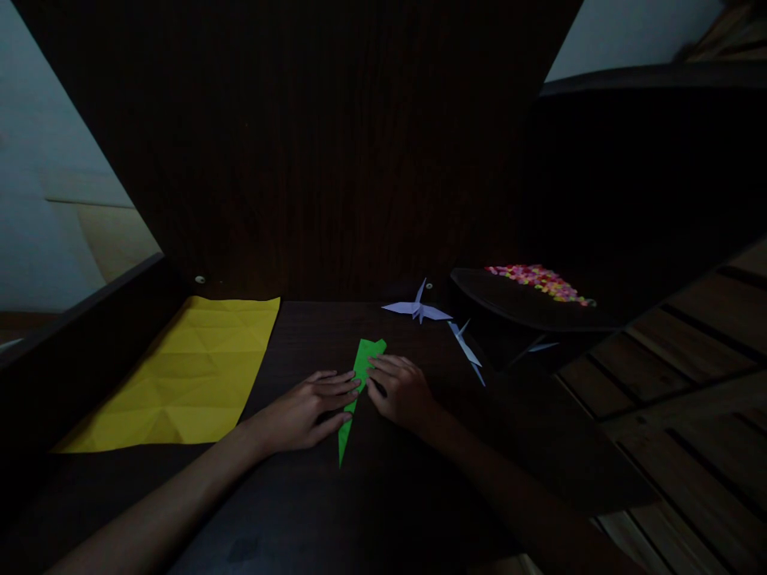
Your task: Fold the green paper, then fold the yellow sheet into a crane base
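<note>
A narrow strip of folded green paper (362, 363) lies on the dark wooden surface, tapering to a sharp point toward me. My left hand (315, 407) rests across its left side, fingers stretched out and flat, the tips on the paper. On the other side, my right hand (403, 389) has its fingers bent and thumb drawn in, gripping the right edge near the wider top end. Part of that edge is hidden under the fingers.
A creased yellow sheet (197, 367) lies at left. Behind the green paper sits a lilac paper crane (418, 309), with a pale folded piece (466, 345) to its right. Small colourful pieces (539, 279) cover part of a dark shelf. A tall dark panel (335, 160) rises behind.
</note>
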Available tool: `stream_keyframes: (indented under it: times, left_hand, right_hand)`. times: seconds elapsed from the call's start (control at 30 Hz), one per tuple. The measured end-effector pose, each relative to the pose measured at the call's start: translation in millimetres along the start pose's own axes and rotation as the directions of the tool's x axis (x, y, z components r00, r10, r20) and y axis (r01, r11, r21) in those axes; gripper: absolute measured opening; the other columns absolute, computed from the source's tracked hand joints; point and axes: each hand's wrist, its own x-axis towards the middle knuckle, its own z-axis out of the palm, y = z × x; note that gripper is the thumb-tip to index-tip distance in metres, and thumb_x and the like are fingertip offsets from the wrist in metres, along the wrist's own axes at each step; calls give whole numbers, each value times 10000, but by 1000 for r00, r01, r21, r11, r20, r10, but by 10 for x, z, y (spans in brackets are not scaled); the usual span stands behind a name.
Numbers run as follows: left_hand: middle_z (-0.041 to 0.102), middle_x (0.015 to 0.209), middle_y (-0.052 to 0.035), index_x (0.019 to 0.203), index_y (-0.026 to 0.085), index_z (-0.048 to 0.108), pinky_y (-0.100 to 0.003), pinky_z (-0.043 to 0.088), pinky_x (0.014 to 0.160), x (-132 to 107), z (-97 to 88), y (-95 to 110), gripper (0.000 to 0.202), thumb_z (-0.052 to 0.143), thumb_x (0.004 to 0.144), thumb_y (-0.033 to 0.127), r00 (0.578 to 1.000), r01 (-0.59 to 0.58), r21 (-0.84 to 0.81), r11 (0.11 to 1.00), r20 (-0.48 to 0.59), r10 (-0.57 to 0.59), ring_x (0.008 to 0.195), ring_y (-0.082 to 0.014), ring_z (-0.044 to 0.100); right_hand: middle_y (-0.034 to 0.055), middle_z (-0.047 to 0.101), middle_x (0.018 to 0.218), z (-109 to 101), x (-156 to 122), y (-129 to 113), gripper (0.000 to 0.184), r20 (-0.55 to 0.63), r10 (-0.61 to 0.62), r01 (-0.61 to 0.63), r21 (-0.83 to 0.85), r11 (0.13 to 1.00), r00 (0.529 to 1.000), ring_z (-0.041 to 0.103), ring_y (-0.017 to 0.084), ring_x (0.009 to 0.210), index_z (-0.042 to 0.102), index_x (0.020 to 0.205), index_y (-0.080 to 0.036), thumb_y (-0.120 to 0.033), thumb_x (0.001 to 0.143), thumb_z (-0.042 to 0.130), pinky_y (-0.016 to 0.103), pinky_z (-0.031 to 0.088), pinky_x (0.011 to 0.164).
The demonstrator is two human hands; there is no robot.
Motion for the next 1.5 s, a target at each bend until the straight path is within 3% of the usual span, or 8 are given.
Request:
stream_keyframes:
  times: [0.17,0.27,0.43,0.53,0.67,0.9,1.2,1.5]
  left_hand:
    - [552,1452,-120,1429,231,514,-489,374,1144,25,-18,-6,446,525,983,226,997,-76,-13,997,-17,76,1374,-241,482]
    - [549,1454,-122,1441,228,498,-496,366,1146,31,-23,-18,460,523,982,227,995,-103,14,995,-9,103,1374,-248,483]
    - [553,1451,-119,1473,228,456,-480,346,1152,29,-33,-8,490,504,985,225,994,-102,60,993,31,100,1379,-252,475]
    - [568,1439,-107,1477,239,449,-472,346,1148,24,-34,-3,490,497,990,234,995,-104,54,993,15,103,1364,-247,493]
    - [571,1435,-116,1466,219,464,-479,342,1148,11,-19,-12,469,480,998,241,994,-105,64,992,26,104,1386,-253,466]
    - [571,1434,-118,1445,216,488,-487,343,1150,11,-33,-4,454,485,991,235,994,-108,68,992,38,105,1383,-255,470]
    - [448,1518,-139,1456,182,476,-491,304,1185,15,-42,-30,474,502,984,219,991,-114,37,993,74,111,1434,-256,384]
    - [425,1531,-122,1473,196,457,-474,281,1204,19,-69,-10,485,494,992,237,991,-103,27,994,93,100,1443,-243,365]
  right_hand:
    - [99,760,1096,16,-8,8,174,-7,1,-1,12,1000,1000,707,248,1000,769,932,-182,-161,837,625,392,557,880]
    - [128,734,1162,43,-10,37,263,-1,-35,35,59,998,999,683,261,1096,754,1055,-153,-141,842,600,408,547,958]
    - [153,597,1385,79,3,68,438,75,-194,174,218,960,978,494,255,1362,620,1311,-90,-110,894,488,455,421,1144]
    - [151,542,1441,65,14,61,472,171,-225,172,278,945,959,421,252,1414,548,1388,-87,-138,929,451,485,382,1171]
    - [168,498,1472,25,41,53,446,271,-163,85,277,957,949,409,282,1419,531,1405,-84,-204,987,433,535,367,1165]
    - [142,457,1509,52,85,81,454,328,-64,-9,216,976,942,359,286,1448,506,1437,-132,-323,1047,375,553,306,1183]
    - [131,343,1576,20,157,105,505,453,32,-73,74,995,891,253,275,1492,387,1508,-117,-315,1045,343,546,231,1204]
    - [79,217,1626,4,168,178,616,518,139,-176,21,984,844,127,288,1522,248,1568,-155,-460,1036,316,566,124,1221]
